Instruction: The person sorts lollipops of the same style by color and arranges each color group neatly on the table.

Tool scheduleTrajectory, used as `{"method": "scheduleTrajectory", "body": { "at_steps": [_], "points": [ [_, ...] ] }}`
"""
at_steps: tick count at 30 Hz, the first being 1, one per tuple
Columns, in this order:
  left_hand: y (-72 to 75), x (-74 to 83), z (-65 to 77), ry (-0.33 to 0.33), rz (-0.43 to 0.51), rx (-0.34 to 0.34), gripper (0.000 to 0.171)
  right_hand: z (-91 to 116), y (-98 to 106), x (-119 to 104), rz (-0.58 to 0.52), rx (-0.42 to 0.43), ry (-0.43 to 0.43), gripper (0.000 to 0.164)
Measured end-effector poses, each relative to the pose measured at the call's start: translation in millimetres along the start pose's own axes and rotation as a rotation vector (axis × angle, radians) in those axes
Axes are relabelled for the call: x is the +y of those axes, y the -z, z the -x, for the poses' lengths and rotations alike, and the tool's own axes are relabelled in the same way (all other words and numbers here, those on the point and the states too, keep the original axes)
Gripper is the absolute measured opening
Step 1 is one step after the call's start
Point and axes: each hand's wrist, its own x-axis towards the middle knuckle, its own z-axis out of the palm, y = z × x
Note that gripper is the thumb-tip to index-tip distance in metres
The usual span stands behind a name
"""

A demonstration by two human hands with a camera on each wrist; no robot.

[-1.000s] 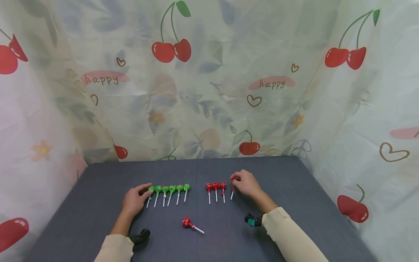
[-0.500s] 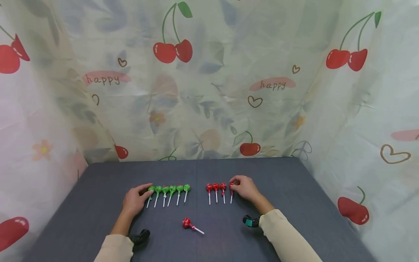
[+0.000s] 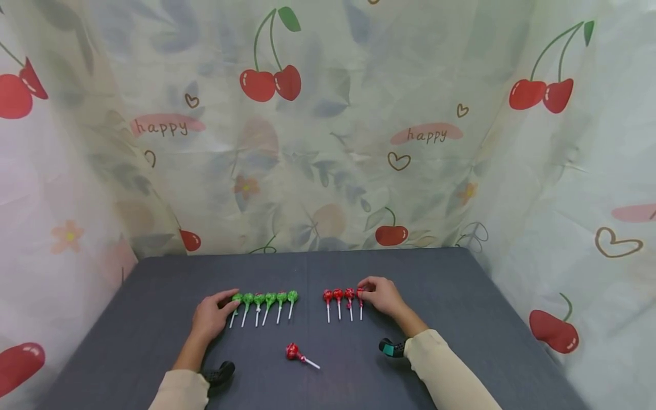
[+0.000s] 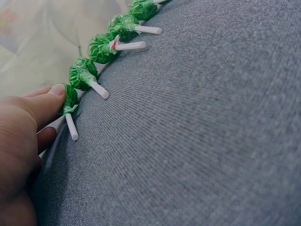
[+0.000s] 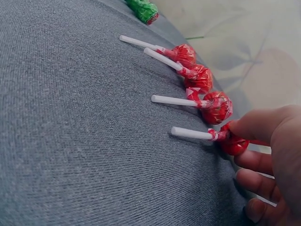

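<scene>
At the right end of a row of red lollipops, my right hand (image 3: 381, 294) pinches the head of a red lollipop (image 5: 233, 141) between thumb and fingers. Its white stick points toward me, beside a neighbouring red lollipop (image 5: 217, 107). Over on the left, my left hand (image 3: 210, 314) holds the head of the leftmost green lollipop (image 4: 70, 99) with thumb and fingers. The other green lollipops (image 3: 270, 299) lie in a row to its right, sticks toward me. A separate red lollipop (image 3: 292, 351) lies slanted nearer to me, between the hands.
A dark grey cloth (image 3: 307, 393) covers the table. Behind it and at both sides hangs a pale curtain (image 3: 328, 114) printed with cherries. Each wrist carries a black strap device, one at the left wrist (image 3: 220, 373) and one at the right (image 3: 393, 348).
My right hand has moved left with its red lollipop, bringing it close to the other red ones, its stick now nearly in line with theirs. The left hand has stayed in place.
</scene>
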Motion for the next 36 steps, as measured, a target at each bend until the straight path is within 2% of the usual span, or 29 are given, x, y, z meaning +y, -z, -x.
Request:
{"method": "scheduleTrajectory", "body": {
  "at_steps": [22, 36],
  "points": [
    [-0.2, 1.1, 1.6, 0.007, 0.009, 0.006, 0.038, 1.4, -2.6, 2.9, -0.008, 0.016, 0.007, 0.015],
    [-0.1, 1.3, 0.8, 0.011, 0.016, 0.003, 0.038, 2.7, -1.8, 5.0, -0.051, 0.019, -0.007, 0.015]
  ]
}}
